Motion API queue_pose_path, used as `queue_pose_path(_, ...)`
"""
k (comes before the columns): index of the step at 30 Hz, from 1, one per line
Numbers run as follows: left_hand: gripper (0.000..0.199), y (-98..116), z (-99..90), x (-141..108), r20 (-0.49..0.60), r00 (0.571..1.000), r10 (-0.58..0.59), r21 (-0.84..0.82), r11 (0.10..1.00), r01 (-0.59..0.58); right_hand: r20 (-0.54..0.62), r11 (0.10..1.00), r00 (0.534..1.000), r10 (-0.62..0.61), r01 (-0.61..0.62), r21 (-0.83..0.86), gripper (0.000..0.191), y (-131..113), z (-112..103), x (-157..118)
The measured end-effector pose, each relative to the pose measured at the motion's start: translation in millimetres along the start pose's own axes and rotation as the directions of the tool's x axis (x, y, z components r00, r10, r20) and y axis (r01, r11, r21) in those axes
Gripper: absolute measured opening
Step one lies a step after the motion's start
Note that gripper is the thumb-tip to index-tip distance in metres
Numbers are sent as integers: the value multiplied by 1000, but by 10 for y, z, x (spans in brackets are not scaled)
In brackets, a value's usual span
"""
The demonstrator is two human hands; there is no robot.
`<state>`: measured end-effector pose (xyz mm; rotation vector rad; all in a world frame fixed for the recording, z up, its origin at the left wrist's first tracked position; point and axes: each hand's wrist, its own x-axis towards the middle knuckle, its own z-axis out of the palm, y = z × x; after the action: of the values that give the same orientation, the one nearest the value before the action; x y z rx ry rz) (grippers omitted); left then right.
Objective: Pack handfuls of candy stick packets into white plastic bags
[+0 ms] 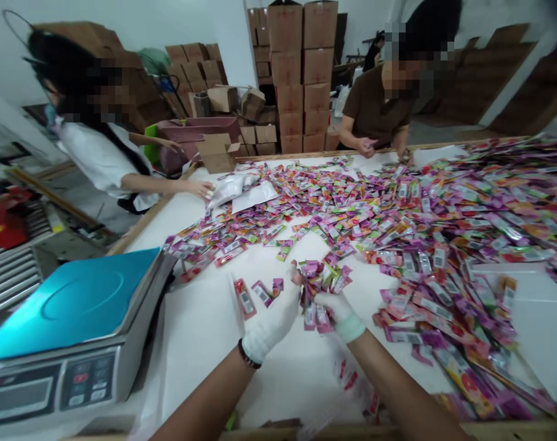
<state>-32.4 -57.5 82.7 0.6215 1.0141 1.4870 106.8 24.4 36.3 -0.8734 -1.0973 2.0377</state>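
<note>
**Both gloved hands wrapped around one bunch of sachets**

So the left hand (272, 321), in a white knit glove, is curled shut around the left side of a bunch of sachets (319, 288), thumb up near the top of the bundle. The right hand (341, 315), also gloved, is closed on the lower right side of the same bunch, fingers tucked under it. The bundle sits right between the two hands, held just above the white table (205, 318), with its pink and purple ends fanning out upward and away from the person.

Both forearms come in from the bottom edge and angle toward each other, so the hands meet near the middle of the view. There's a dark band on the left wrist.

A few loose sachets (260, 294) lie on the table just left of the left hand, and the big pile of sachets (444, 245) spreads across the right and far side. A weighing scale (71, 318) with a teal plate stands at the left near corner. Two other people work at the far edges of the table, one in a white shirt (104, 159) on the left, one in a brown shirt (374, 104) across. Cardboard boxes (301, 73) are stacked behind them.
</note>
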Motion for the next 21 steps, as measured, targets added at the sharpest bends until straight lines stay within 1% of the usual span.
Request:
queue_pose_path(1,29,57,-87,-85,-44,999,9,221,975,1,12,998,998,60,-60,3,21,18,-30,-37)
queue_pose_path(2,28,123,-189,-182,-95,994,54,462,887,-4,24,995,994,104,-104,-1,22,27,-60,-73)
queue_pose_path(3,27,194,-307,-295,-131,985,116,668,744,2,25,991,991,135,-134,-7,23,27,-86,-104)
queue_pose_path(4,24,264,-440,-430,-157,975,159,806,591,34,21,988,987,156,-156,-17,25,21,-107,-129)
queue_pose_path(5,23,326,-581,-585,-168,970,177,930,355,97,9,986,986,166,-166,-23,26,11,-123,-146)
queue_pose_path(6,25,372,-721,-757,-179,972,150,982,83,168,-4,984,984,177,-177,-25,28,3,-131,-158)
queue_pose_path(7,30,396,-850,-936,-206,974,92,964,-154,219,-13,981,981,193,-193,-26,29,-2,-133,-167)
queue_pose_path(8,40,395,-960,-1109,-255,967,26,916,-315,250,-14,977,977,214,-214,-23,29,-1,-128,-175)
queue_pose_path(9,53,368,-1048,-1265,-290,957,-21,873,-416,255,-5,971,972,237,-237,-15,29,9,-119,-185)
queue_pose_path(10,63,319,-1113,-1393,-313,949,-31,838,-480,260,7,967,967,256,-256,-4,28,26,-108,-199)
queue_pose_path(11,67,255,-1157,-1488,-325,945,-20,813,-517,269,17,962,962,272,-272,10,27,52,-99,-215)
queue_pose_path(13,60,116,-1212,-1588,-348,937,24,783,-542,305,37,952,952,304,-305,33,25,127,-93,-249)
queue_pose_path(15,48,6,-1258,-1614,-372,927,57,766,-545,341,38,937,939,341,-343,68,24,221,-117,-265)
queue_pose_path(17,44,-56,-1321,-1638,-371,925,75,769,-534,352,34,924,930,366,-368,107,26,318,-164,-256)
queue_pose_path(19,48,-84,-1388,-1689,-332,940,85,793,-515,326,19,920,928,371,-370,126,27,395,-208,-235)
queue_pose_path(21,53,-82,-1433,-1742,-275,959,72,830,-486,274,6,927,934,358,-356,115,23,430,-223,-229)
